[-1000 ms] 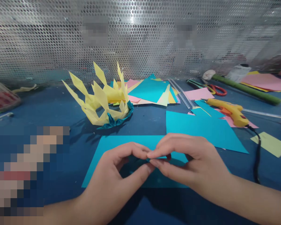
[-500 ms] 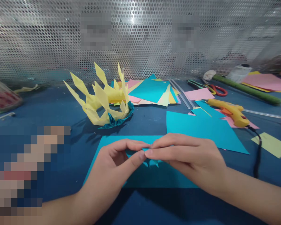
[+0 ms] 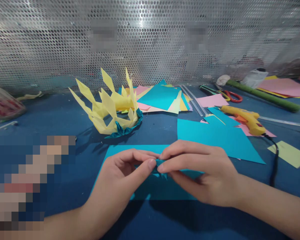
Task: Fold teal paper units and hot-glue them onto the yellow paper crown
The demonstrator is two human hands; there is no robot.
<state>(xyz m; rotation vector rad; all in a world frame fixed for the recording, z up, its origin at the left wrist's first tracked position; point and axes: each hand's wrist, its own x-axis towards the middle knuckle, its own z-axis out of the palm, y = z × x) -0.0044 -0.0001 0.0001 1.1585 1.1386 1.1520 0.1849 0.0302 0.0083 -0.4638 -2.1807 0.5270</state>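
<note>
Between my two hands is a small folded piece of blue paper, mostly covered by fingers, with pointed bits hanging below. My left hand pinches it with thumb and fingertips from the left. From the right, my right hand grips it the same way, its fingertips close to the left thumb. Under both hands lies a flat blue paper sheet on the table. Beyond them stands a yellow paper crown with tall diamond points and a crumpled blue trim along its lower front edge.
Behind the crown is a pile of coloured paper. To the right lie another blue sheet, a yellow glue gun, red-handled scissors, clear glue sticks and a green stem. A perforated metal panel closes the back.
The right fingertips have drawn slightly apart from the left thumb, so more of the folded blue paper shows. Both hands stay on it, and the right fingers have shifted a little.
</note>
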